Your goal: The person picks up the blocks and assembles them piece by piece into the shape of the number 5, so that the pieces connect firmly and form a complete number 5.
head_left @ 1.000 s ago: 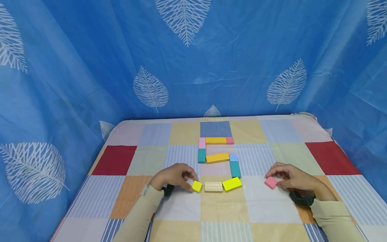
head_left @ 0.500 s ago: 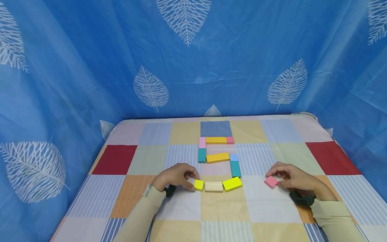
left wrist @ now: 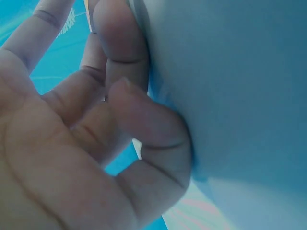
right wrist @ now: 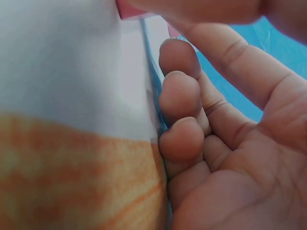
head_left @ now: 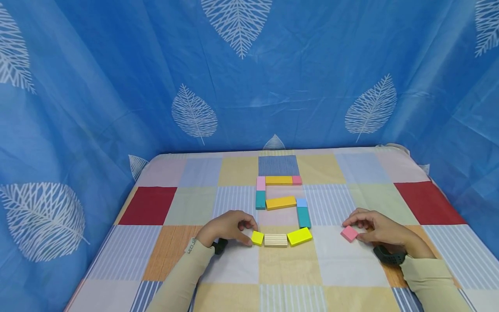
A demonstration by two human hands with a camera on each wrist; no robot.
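Observation:
In the head view my left hand [head_left: 230,227] pinches a small yellow block [head_left: 257,238] between thumb and index finger. That block lies against the left end of a pale ridged wooden block [head_left: 275,240]. Off to the right, my right hand [head_left: 378,229] holds a pink block [head_left: 349,233] by finger and thumb, low at the cloth. The left wrist view shows the curled fingers [left wrist: 127,43] of that hand, with the yellow block out of sight. Only a corner of the pink block [right wrist: 132,9] shows in the right wrist view.
A longer yellow block [head_left: 299,236] follows the wooden one. Behind stand teal blocks [head_left: 303,217], a light blue block [head_left: 301,202], orange-yellow blocks [head_left: 280,203] and pink blocks [head_left: 260,183], forming a 5-like outline. A patchwork cloth [head_left: 218,299] covers the table; blue curtains [head_left: 273,86] surround it.
My left hand has slid the small yellow block slightly right and turned it, closing the gap to the wooden block. The right hand and the pink block stay put.

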